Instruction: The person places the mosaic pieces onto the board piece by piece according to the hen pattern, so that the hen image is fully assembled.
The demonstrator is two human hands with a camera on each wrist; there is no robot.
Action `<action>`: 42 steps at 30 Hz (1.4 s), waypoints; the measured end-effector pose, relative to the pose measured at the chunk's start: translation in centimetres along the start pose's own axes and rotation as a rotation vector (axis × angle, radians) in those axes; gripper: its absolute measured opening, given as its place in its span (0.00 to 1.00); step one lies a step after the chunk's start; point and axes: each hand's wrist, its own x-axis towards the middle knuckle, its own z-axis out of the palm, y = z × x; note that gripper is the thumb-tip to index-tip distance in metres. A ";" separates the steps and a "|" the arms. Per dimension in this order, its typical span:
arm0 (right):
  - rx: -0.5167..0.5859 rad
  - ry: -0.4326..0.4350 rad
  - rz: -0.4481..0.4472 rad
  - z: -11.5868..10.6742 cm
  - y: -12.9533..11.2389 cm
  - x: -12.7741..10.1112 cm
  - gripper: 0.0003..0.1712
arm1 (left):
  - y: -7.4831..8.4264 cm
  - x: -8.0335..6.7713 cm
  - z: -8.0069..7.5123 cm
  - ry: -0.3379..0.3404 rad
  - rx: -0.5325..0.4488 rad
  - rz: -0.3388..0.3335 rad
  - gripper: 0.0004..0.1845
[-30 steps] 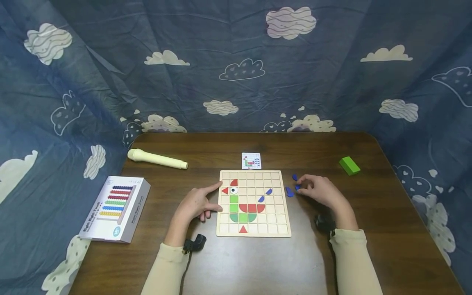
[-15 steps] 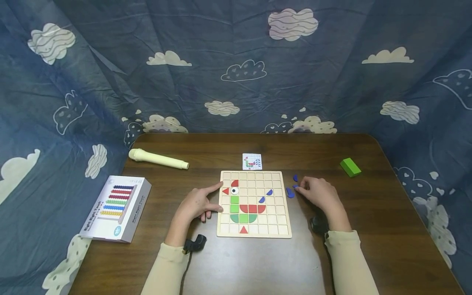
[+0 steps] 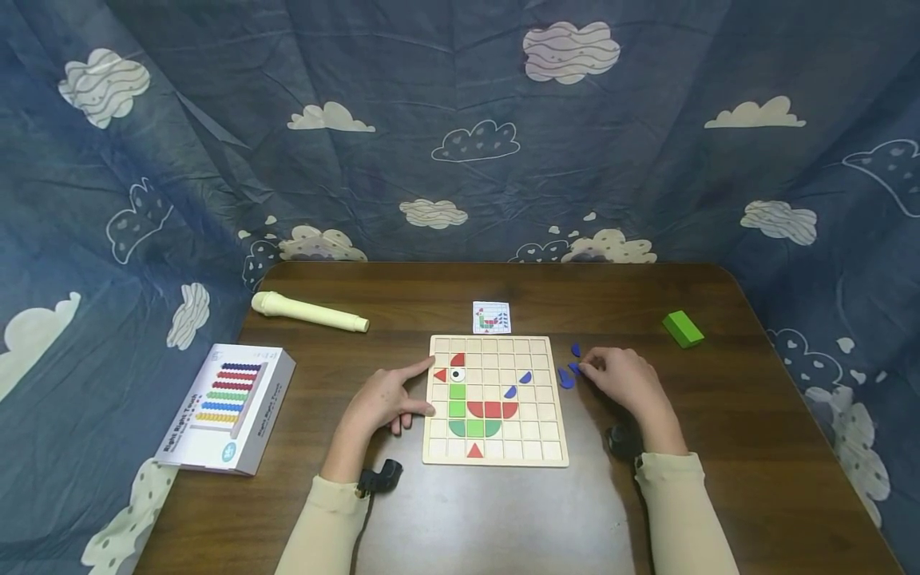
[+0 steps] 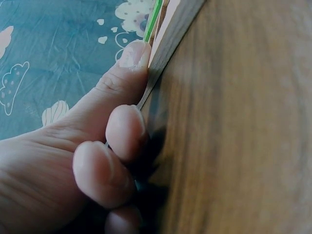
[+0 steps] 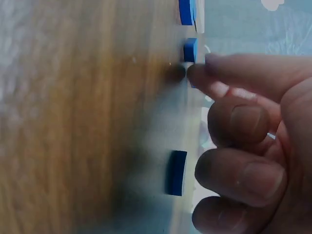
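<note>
A square wooden pattern board (image 3: 536,449) with a grid carries red, green and blue shapes and an eye tile (image 3: 458,374). My left hand (image 3: 381,402) rests at its left edge, index finger and thumb spread along it; the left wrist view shows the thumb (image 4: 129,61) against the rim. My right hand (image 3: 624,379) is right of the board, thumb and index finger pinching at a small blue half-round piece (image 3: 573,368). Its other fingers (image 5: 243,170) are curled. More blue pieces lie close by, one beyond (image 3: 576,350) and several overlapping next to the board (image 3: 566,379).
A small pattern card (image 3: 492,318) lies behind the board. A cream microphone-shaped object (image 3: 309,311) is at back left, a white box picturing colored beads (image 3: 226,407) at left, and a green block (image 3: 683,329) at back right. A cloud-print cloth (image 3: 460,96) hangs behind the table.
My right thumb and index finger have drawn together at the blue piece, and the hand has come slightly nearer the body. The left hand stays at the board's edge.
</note>
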 end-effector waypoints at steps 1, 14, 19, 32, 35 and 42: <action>0.006 -0.010 -0.002 0.0 -0.1 0.0 0.12 | 0.0 0.0 0.0 0.001 0.006 0.005 0.49; 0.062 -0.066 -0.028 0.3 -0.9 0.3 0.18 | 0.0 0.1 0.1 0.003 0.008 0.000 0.49; 0.048 -0.082 -0.034 0.3 -1.2 0.4 0.18 | -0.1 0.2 0.1 0.005 0.003 -0.001 0.49; 0.041 0.011 -0.022 0.6 -0.7 0.6 0.17 | 0.0 0.1 0.0 0.005 -0.005 -0.001 0.49; 0.049 0.021 -0.019 0.7 -0.7 0.7 0.16 | 0.0 0.1 0.0 0.006 -0.008 -0.004 0.49; 0.086 0.070 -0.012 0.7 -3.0 -0.7 0.15 | -0.1 0.1 0.0 0.005 -0.004 -0.004 0.49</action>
